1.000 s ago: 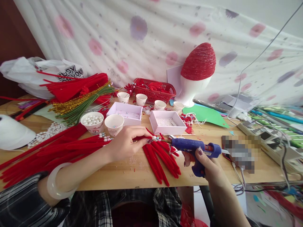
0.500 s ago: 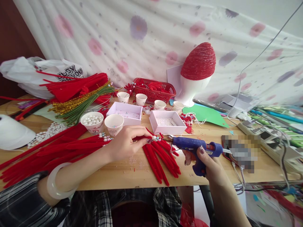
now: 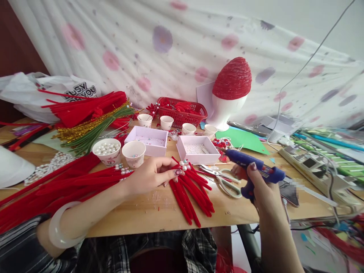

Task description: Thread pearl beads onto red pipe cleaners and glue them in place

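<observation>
My left hand [image 3: 155, 174] pinches a red pipe-cleaner piece with a small cluster of pearl beads [image 3: 184, 165] at its tip. Below it, red fuzzy pipe cleaners [image 3: 193, 193] fan out on the table. My right hand [image 3: 258, 185] is wrapped round a blue hot glue gun [image 3: 247, 163], its nozzle pointing up and left, apart from the beads. Scissors with pale handles [image 3: 224, 180] lie between the pipe cleaners and the glue gun. A cup of large pearls [image 3: 107, 151] and a cup with a few beads [image 3: 133, 154] stand beyond my left hand.
Two white boxes hold small beads, a left one [image 3: 146, 149] and a right one [image 3: 197, 156]. Behind are a red basket [image 3: 203, 110] and a white head form with a red-wrapped top [image 3: 233, 79]. A power strip [image 3: 309, 163] and cables lie at right.
My right hand has drawn the glue gun away to the right, off the beads, and tilted its nozzle upward. The scissors now show. My left hand keeps its hold on the beaded piece.
</observation>
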The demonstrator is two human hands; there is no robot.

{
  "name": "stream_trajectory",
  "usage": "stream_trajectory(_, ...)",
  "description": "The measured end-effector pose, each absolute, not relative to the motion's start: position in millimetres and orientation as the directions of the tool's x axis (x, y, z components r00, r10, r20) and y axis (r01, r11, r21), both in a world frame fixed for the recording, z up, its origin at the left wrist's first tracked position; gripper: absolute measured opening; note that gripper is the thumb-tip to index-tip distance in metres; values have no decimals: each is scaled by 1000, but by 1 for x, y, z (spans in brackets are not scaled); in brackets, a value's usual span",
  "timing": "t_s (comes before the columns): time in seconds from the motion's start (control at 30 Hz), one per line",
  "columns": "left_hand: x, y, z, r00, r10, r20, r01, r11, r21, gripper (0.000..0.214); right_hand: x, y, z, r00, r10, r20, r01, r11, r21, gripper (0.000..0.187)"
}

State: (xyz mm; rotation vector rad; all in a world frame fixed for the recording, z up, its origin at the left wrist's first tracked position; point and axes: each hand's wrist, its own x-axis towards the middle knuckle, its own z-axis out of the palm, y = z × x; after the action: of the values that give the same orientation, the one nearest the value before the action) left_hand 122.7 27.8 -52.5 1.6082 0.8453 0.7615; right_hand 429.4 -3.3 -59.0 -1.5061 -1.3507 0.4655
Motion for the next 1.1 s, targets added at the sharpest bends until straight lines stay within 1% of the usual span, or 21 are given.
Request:
stream_trajectory(0.03, 123, 28, -53, 556, 831, 16, 97, -84, 992, 21, 441, 2, -57, 371, 869, 328, 552, 77, -830, 52)
stream_trajectory(0.1, 124, 29, -54, 567, 824, 15, 42, -47, 998, 25, 464, 14, -56, 487, 822, 296, 631, -97, -770, 55)
stream_trajectory(0.13, 125, 29, -54, 564, 825, 26, 20, -45, 999, 26, 474, 20, -57, 518, 810, 277, 666, -178, -724, 57)
stream_trajectory(0.2, 125, 30, -57, 554, 832, 41, -8, -44, 999, 28, 488, 32, -61, 528, 813, 245, 717, -272, -642, 58)
stream_trajectory(0.37, 127, 32, -63, 532, 846, 37, -42, -17, 999, 27, 496, 37, -66, 474, 863, 176, 809, -347, -475, 45)
stream_trajectory(0.43, 128, 32, -64, 500, 865, 35, -39, -18, 999, 27, 497, 17, -54, 454, 878, 152, 843, -368, -392, 45)
stream_trajectory(0.5, 129, 33, -64, 456, 889, 33, -41, -15, 999, 28, 495, -14, -34, 452, 886, 104, 864, -406, -299, 50)
stream_trajectory(0.53, 130, 34, -65, 433, 901, 28, -51, -7, 999, 28, 490, -29, -21, 429, 903, 29, 881, -412, -234, 50)
stream_trajectory(0.57, 130, 35, -66, 411, 911, 20, -67, 8, 998, 29, 481, -41, -9, 386, 922, 24, 902, -371, -221, 46)
stream_trajectory(0.6, 131, 36, -67, 392, 920, 9, -85, 26, 996, 29, 468, -48, 2, 322, 945, 49, 925, -303, -228, 42)
stream_trajectory(0.67, 132, 39, -72, 356, 934, -8, -126, 57, 990, 29, 431, -39, 19, 210, 949, 234, 963, -160, -216, 40)
stream_trajectory(0.7, 132, 40, -75, 342, 940, -13, -140, 64, 988, 29, 410, -23, 24, 121, 960, 252, 973, -65, -220, 35)
stream_trajectory(0.73, 132, 42, -78, 331, 943, -13, -147, 65, 987, 28, 389, -1, 26, 8, 974, 226, 977, 40, -209, 28)
stream_trajectory(0.77, 132, 43, -80, 324, 946, -8, -147, 59, 987, 27, 370, 25, 24, -95, 984, 153, 980, 119, -159, 22)
stream_trajectory(0.83, 131, 44, -84, 321, 947, 2, -131, 43, 990, 26, 340, 79, 14, -174, 983, 63, 973, 182, -140, 15)
stream_trajectory(0.9, 131, 45, -86, 327, 945, 4, -110, 34, 993, 27, 323, 122, -3, -213, 976, -34, 971, 207, -121, 18)
stream_trajectory(0.93, 130, 46, -87, 332, 943, 2, -105, 35, 994, 28, 320, 137, -12, -223, 971, -81, 971, 214, -108, 26)
stream_trajectory(1.0, 131, 47, -88, 345, 938, -5, -103, 43, 994, 30, 319, 153, -28, -224, 961, -165, 973, 212, -89, 32)
stream_trajectory(1.1, 131, 49, -89, 352, 936, -21, -118, 67, 991, 30, 326, 156, -44, -208, 946, -249, 978, 193, -84, 30)
